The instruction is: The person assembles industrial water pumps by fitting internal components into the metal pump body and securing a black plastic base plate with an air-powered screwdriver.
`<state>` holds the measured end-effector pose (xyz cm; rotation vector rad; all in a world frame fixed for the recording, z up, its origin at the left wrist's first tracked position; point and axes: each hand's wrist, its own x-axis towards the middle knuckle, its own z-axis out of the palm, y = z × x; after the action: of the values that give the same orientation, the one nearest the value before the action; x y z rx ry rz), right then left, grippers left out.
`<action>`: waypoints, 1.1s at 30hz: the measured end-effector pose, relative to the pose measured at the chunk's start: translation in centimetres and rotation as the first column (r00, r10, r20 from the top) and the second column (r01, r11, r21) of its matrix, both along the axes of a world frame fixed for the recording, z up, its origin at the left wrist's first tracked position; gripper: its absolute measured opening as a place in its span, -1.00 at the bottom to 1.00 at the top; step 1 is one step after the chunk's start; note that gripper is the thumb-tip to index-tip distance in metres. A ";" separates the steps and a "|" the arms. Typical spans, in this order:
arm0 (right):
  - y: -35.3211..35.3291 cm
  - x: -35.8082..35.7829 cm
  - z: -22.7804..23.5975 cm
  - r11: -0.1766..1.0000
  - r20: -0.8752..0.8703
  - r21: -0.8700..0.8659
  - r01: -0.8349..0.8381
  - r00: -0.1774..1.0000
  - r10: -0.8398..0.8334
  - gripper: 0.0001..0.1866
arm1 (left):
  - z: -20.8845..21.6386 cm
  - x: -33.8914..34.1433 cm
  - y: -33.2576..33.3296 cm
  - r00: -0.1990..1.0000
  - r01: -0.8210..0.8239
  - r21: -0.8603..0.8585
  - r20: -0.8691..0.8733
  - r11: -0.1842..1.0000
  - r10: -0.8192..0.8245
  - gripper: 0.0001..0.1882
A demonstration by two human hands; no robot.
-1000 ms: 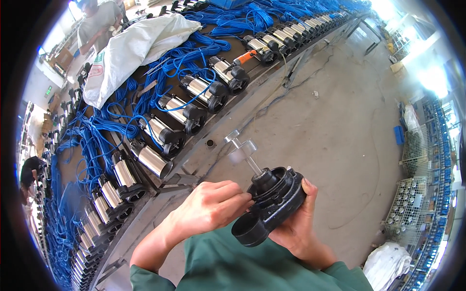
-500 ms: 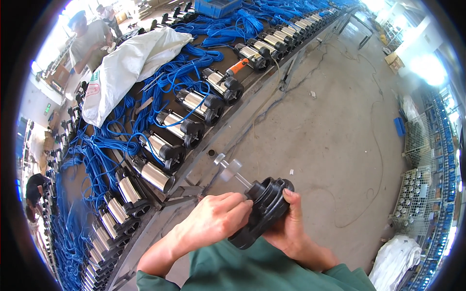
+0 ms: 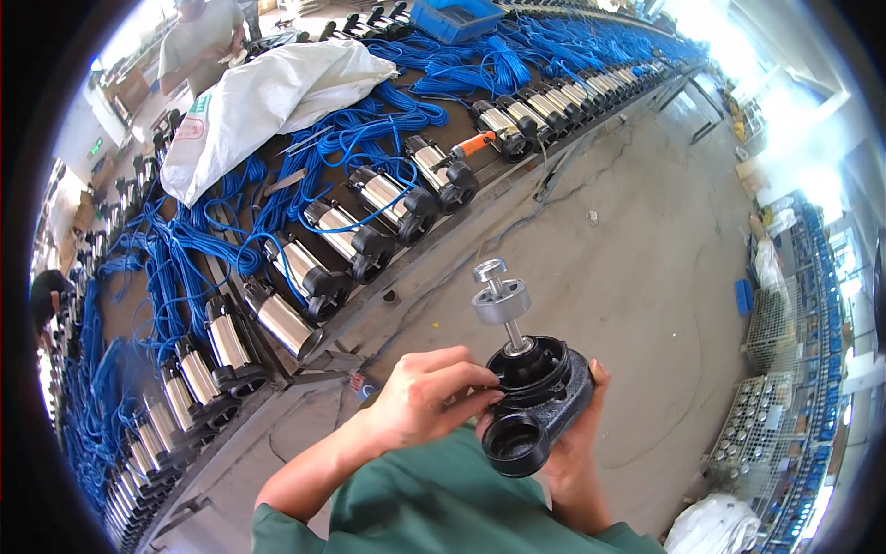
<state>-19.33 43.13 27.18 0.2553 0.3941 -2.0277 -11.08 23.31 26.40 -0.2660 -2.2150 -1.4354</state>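
Note:
A black cast pump housing [image 3: 554,406] with a round side outlet is up in front of my chest. From its open top a steel shaft rises almost upright, carrying a silver metal rotor [image 3: 501,302] and a small bearing at its tip. My right hand [image 3: 581,452] is closed round the housing's right side and underside, thumb near the rim. Against the left edge of the opening, my left hand [image 3: 438,392] is closed, thumb and fingertips pinched together; whatever lies between them is too small or hidden to name.
On the workbench at left lie steel-bodied pump motors [image 3: 281,319], blue cable coils [image 3: 397,115], a white sack [image 3: 268,106], an orange-handled tool [image 3: 472,145] and a blue crate [image 3: 452,18]. Another person [image 3: 198,46] stands beyond. Wire cages [image 3: 752,425] line the right side.
The housing has turned from tilted left to nearly upright, so its opening and outlet now show. The shaft, blurred before, is sharp. My left hand remains at the rim; the whole view has shifted.

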 end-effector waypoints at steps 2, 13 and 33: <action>-0.1 0.3 0.0 1.000 0.002 -0.006 -0.015 1.000 0.015 -0.09 | 0.0 -0.5 -0.5 0.997 -0.003 -0.040 -0.074 0.999 0.000 -0.78; -0.8 1.4 -0.8 0.990 0.172 -0.071 -0.124 0.976 0.135 0.01 | 0.5 0.6 -3.0 0.982 0.105 -0.412 -0.103 0.905 -0.161 -0.68; -2.9 3.0 -5.3 0.363 0.188 -0.919 -0.157 0.632 0.752 -0.24 | -5.8 6.7 0.5 0.825 -0.521 0.521 0.510 0.676 0.243 -0.89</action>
<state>-16.37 40.22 21.88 0.1094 -0.8860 -1.1825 -4.35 23.81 20.58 0.7739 -1.7203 -1.9963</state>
